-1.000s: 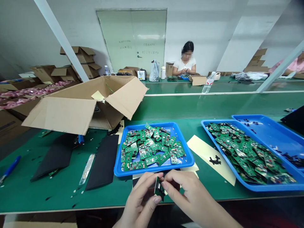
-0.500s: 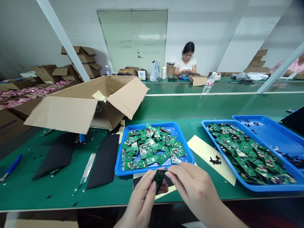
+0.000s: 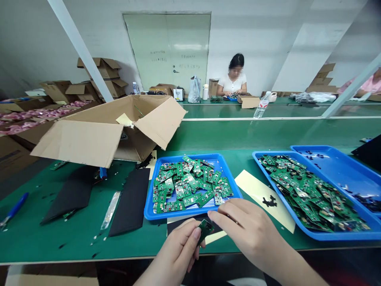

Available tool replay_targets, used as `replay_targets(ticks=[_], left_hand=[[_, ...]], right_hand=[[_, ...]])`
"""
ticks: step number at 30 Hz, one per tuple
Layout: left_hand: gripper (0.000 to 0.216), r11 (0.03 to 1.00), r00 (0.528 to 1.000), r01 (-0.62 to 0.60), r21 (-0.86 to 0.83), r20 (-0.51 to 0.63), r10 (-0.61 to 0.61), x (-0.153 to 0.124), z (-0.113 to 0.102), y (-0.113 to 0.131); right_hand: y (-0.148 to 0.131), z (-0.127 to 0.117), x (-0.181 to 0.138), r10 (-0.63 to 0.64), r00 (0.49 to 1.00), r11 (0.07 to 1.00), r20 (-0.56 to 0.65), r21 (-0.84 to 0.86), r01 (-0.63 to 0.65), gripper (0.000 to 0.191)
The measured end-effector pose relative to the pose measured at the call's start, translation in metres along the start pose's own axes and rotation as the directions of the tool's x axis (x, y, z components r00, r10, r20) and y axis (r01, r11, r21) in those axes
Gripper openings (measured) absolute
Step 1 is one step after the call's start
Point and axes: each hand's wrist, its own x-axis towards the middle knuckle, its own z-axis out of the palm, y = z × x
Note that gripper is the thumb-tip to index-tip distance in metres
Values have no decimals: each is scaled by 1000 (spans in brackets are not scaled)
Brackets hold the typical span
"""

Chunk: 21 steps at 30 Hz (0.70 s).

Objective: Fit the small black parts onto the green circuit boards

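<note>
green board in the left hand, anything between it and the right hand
Nothing visible. The left hand pinches the green board, and the right hand hovers right beside it with no object between them.

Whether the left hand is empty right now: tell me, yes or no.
No, the left hand pinches a small green circuit board between thumb and fingers, just in front of the blue tray.

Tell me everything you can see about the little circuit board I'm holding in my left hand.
The small circuit board is dark green, roughly rectangular, with a darker part on its face; finer detail is unreadable. The left hand pinches its lower end, holding it tilted above the table, just in front of the middle blue tray. The right hand lies close beside it; contact is unclear.
</note>
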Motion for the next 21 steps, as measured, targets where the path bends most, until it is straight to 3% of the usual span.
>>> replay_targets(ticks=[4,10,13,18,20,21], left_hand=[[41,999,997,4,35,76,-6,0,-2,0],[37,991,1000,10,132,-3,-9,1,1,3],[36,977,996,-71,199,-36,80,4,1,2],[30,923,969,-243,298,25,247,7,0,-7],[32,908,960,-273,318,31,278,5,0,-11],[33,898,954,-289,332,17,300,4,0,-13]], right_hand=[[-1,4,0,-2,1000,998,-6,56,3,35],[-4,12,-4,11,998,995,-66,96,-5,29],[-8,17,-8,49,994,993,-98,115,-38,28],[-10,11,-14,132,987,945,-93,313,-97,68],[-4,8,-17,273,939,867,-209,477,-146,72],[0,7,-19,382,882,805,-276,568,-171,67]])
